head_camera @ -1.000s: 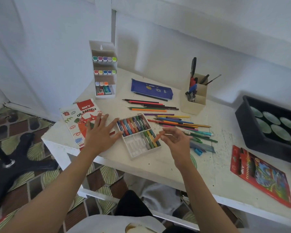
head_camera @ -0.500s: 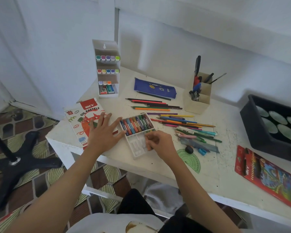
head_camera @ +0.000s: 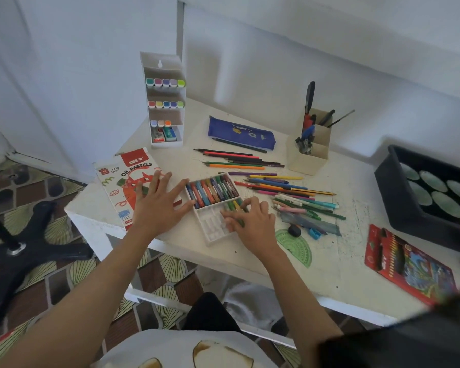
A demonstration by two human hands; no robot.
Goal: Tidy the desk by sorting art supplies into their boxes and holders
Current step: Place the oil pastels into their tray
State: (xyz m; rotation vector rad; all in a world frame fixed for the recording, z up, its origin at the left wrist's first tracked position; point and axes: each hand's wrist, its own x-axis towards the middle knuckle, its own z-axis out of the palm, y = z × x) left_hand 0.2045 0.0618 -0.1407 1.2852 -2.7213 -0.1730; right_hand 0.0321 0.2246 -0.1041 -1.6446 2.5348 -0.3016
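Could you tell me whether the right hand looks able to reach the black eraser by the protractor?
Probably yes: the black eraser lies uncovered just beside the right hand, nothing between them. Its fingers seem to hold a green pastel in the tray, so that goes down first.

Pastel tray (head_camera: 213, 227): near-right slots hidden under right hand (head_camera: 252, 223); grip unclear.
Black tray (head_camera: 393, 203): cut by right edge.
Dark blur (head_camera: 409, 341): lower-right corner, unidentifiable.

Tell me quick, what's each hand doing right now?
Left hand: open, fingers spread, beside the tray.
Right hand: fingers on pastels in the tray; grip cannot be told.
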